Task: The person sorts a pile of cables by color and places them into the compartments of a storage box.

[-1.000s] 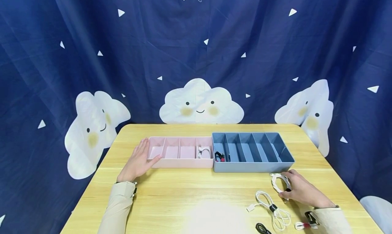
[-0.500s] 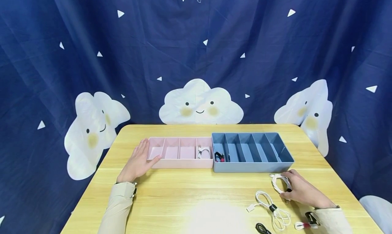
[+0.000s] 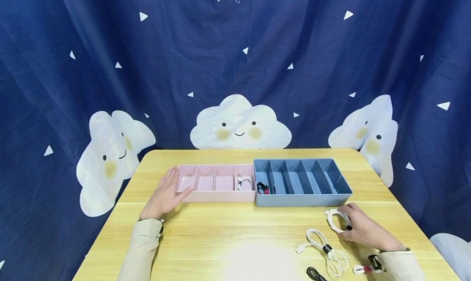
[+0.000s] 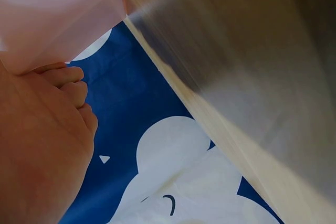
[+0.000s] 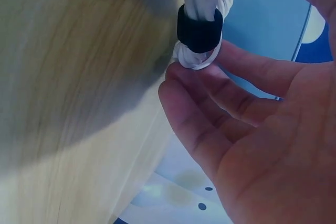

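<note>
My left hand (image 3: 162, 196) rests at the left end of a pink divided box (image 3: 218, 196), fingers straight along its side and thumb over the front wall. In the left wrist view, the palm and curled-looking fingertips (image 4: 79, 93) are against the pink wall. My right hand (image 3: 366, 228) grips a coiled white cable (image 3: 333, 223) with a black strap, just in front of the blue divided box (image 3: 305, 201). In the right wrist view, the fingers lie around the coil beside its black strap (image 5: 199, 32); the thumb is mostly out of frame.
Another white cable (image 3: 336, 261) with a black tie lies nearer me. A black cable (image 3: 315, 274) and a small white-and-red cable (image 3: 362, 269) lie near the right sleeve. A white cable (image 3: 244, 183) sits in the pink box, a black-and-red one (image 3: 263, 188) in the blue box.
My right hand and the coiled white cable have shifted very slightly; the cable end below the thumb no longer shows. The left hand stays against the pink box.
</note>
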`<action>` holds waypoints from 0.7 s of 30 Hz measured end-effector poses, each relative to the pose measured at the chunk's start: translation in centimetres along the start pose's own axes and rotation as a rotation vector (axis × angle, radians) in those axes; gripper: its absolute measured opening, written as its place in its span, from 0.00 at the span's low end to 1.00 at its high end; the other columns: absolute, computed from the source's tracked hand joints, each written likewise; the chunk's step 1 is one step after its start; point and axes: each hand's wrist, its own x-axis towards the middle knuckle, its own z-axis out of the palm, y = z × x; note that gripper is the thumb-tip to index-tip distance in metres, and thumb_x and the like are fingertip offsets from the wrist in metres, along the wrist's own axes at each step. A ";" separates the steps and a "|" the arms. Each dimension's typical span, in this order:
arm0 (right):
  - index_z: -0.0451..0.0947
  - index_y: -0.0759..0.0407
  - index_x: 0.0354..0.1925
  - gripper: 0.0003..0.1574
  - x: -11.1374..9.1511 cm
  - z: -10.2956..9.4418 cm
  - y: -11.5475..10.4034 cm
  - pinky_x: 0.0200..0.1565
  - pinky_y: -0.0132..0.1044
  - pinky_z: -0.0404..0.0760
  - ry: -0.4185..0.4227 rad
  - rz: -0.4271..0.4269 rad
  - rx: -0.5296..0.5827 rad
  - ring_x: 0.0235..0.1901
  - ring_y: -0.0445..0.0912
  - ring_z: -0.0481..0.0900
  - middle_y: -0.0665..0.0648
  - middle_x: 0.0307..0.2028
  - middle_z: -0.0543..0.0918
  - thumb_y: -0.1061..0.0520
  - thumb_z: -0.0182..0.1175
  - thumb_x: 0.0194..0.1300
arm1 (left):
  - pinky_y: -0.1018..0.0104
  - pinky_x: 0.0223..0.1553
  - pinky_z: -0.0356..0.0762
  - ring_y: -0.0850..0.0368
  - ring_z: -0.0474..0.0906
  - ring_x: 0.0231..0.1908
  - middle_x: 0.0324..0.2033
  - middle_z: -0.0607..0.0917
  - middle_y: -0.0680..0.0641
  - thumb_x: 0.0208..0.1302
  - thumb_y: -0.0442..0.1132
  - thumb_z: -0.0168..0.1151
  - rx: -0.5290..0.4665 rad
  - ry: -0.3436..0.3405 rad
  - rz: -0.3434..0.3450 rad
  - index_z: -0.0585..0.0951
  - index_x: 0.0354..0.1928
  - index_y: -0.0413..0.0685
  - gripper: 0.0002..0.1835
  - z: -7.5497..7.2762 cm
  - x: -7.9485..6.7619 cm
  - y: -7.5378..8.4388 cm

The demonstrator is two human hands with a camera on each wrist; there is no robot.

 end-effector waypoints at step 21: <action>0.79 0.71 0.53 0.40 -0.4 -0.9 -0.5 0.37 0.32 0.76 0.028 -0.027 0.012 0.37 0.39 0.70 0.57 0.45 0.77 0.58 0.81 0.42 | 0.34 0.81 0.42 0.34 0.39 0.83 0.82 0.46 0.32 0.73 0.68 0.51 -0.007 -0.018 -0.004 0.45 0.81 0.32 0.55 0.0 0.1 -0.1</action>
